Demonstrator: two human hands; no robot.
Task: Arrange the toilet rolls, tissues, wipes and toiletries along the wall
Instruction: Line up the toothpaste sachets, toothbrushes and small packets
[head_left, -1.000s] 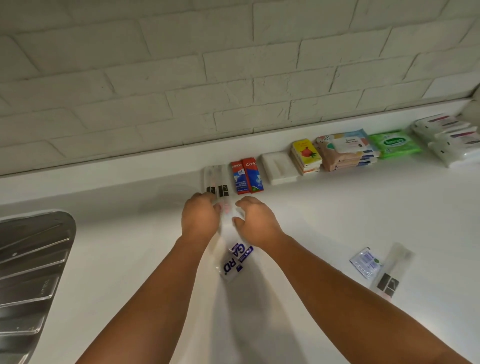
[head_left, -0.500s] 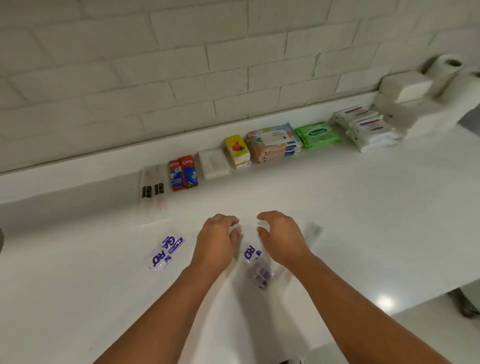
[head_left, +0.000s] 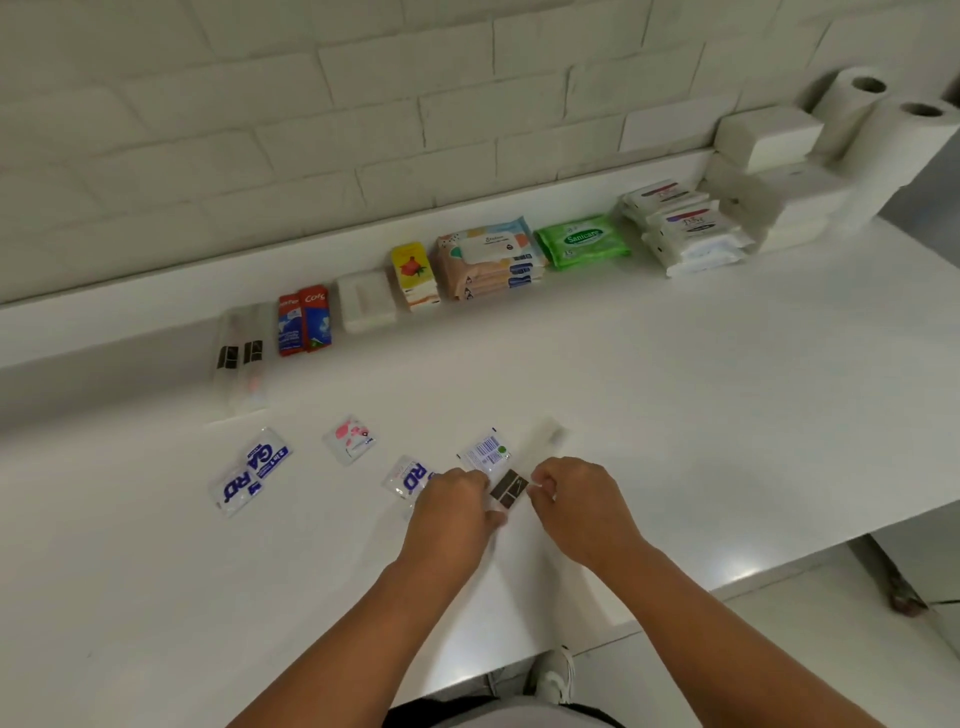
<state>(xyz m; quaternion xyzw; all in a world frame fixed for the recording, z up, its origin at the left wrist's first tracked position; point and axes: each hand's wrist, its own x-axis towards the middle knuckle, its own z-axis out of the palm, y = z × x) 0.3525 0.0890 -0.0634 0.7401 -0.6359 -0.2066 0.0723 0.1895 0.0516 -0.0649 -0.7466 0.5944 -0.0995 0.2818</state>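
Note:
My left hand (head_left: 451, 512) and my right hand (head_left: 577, 498) meet over a clear toothbrush packet (head_left: 511, 488) with a dark label, lying on the white counter (head_left: 675, 415). Both hands pinch its near end with curled fingers. Beside it lie a barcode sachet (head_left: 487, 452) and a blue-lettered sachet (head_left: 408, 479), partly under my left hand. Further left are a blue-and-white sachet (head_left: 250, 470) and a pink sachet (head_left: 350, 439). Lined along the wall: toothbrush packets (head_left: 241, 358), toothpaste boxes (head_left: 304, 319), soap (head_left: 366, 301), yellow tissue pack (head_left: 413, 275), wipes stack (head_left: 491, 260), green wipes (head_left: 582, 241).
White tissue packs (head_left: 685, 228), white tissue boxes (head_left: 769, 171) and two toilet rolls (head_left: 883, 119) fill the right end by the wall. The counter's front edge runs just behind my wrists, with floor and a shoe (head_left: 556, 675) below.
My hands came back from the toothbrush packets at the wall to the loose items near the front edge and took hold of the clear packet. The blue-and-white sachet now lies free at left.

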